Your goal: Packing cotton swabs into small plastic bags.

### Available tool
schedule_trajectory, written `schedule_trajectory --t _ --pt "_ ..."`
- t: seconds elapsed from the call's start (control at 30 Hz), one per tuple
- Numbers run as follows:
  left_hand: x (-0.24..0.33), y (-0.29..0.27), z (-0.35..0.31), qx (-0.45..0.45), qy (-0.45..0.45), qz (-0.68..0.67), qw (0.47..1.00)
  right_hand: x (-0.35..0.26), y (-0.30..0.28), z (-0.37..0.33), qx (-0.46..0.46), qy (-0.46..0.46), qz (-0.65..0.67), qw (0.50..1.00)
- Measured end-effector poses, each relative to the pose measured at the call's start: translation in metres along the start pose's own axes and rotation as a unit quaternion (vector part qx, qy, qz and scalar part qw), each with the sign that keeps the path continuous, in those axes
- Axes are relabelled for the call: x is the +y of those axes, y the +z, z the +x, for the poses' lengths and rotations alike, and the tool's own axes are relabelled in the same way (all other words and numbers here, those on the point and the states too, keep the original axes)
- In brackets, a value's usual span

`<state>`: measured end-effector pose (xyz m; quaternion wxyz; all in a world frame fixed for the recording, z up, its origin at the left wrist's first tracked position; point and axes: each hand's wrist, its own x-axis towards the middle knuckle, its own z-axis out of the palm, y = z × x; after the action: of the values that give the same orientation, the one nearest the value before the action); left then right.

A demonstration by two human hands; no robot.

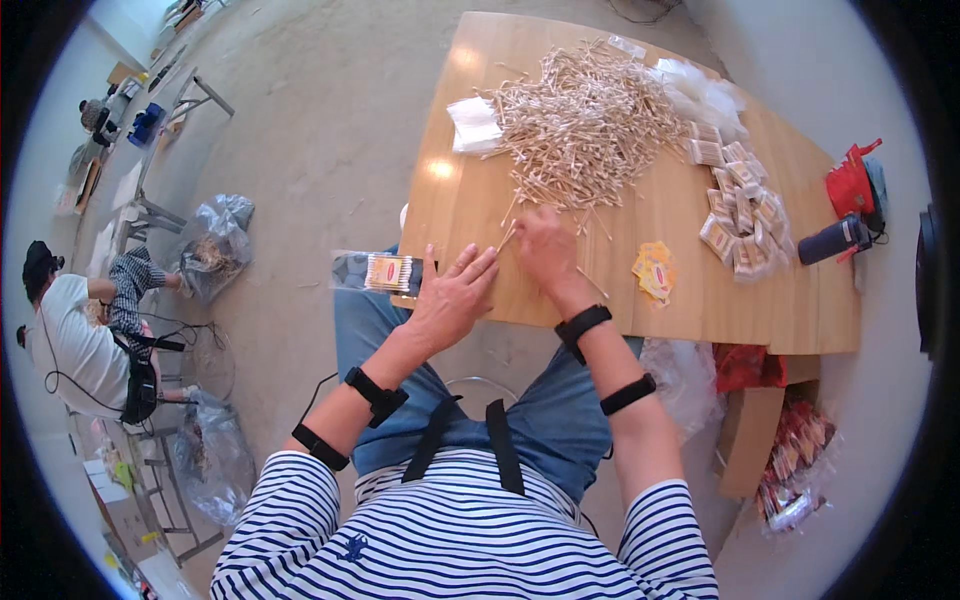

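Observation:
My right hand (548, 252) is closed in a pinch at the near side of a big heap of cotton swabs (590, 120). A cotton swab (508, 236) slants out from its fingertips toward my left hand. Fingers stretched out, my left hand (455, 297) lies at the table's front edge, its thumb beside a clear bag (348, 270). In that bag a row of swabs lies with a yellow and red card (390, 272). Right of my hands is a small stack of yellow cards (654, 272), and a loose swab (592, 282) lies between.
Filled swab packs (745, 215) pile up on the right of the wooden table (700, 322), near a dark bottle (832, 240) and a red pouch (852, 185). White sheets (475, 125) lie left of the heap, clear bags (700, 95) behind. Another person (85, 340) sits far left.

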<state>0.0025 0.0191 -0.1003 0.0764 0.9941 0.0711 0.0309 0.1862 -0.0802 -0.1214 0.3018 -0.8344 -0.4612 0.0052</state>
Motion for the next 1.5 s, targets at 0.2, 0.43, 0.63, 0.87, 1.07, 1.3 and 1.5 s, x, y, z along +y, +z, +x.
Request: schedule_trajectory --t 0.2,0.43,0.63,0.87,1.07,1.3,1.5 --pt "-0.002 -0.004 -0.004 -0.006 0.011 -0.01 1.0 0.012 -0.004 0.013 0.058 0.016 -0.109 0.992" --pt "-0.009 -0.01 -0.008 -0.023 0.012 -0.042 0.999 -0.022 -0.007 -0.045 0.022 0.015 0.0 1.0" --pt "0.027 -0.004 -0.026 0.009 0.018 -0.081 0.996 -0.028 -0.007 -0.072 0.028 0.045 0.014 0.999" --pt "0.036 -0.008 -0.037 0.038 0.0 -0.108 0.993 -0.019 -0.01 -0.063 0.086 0.103 0.062 0.989" --pt "0.035 -0.001 -0.033 0.02 0.004 -0.11 0.994 -0.024 0.0 -0.061 0.063 0.103 0.024 0.992" --pt "0.039 0.004 -0.03 0.016 0.014 -0.096 0.995 -0.024 0.005 -0.058 0.034 0.036 0.076 0.996" --pt "0.039 0.008 -0.029 -0.002 0.012 -0.081 0.997 -0.029 0.012 -0.058 0.062 0.01 0.064 0.996"
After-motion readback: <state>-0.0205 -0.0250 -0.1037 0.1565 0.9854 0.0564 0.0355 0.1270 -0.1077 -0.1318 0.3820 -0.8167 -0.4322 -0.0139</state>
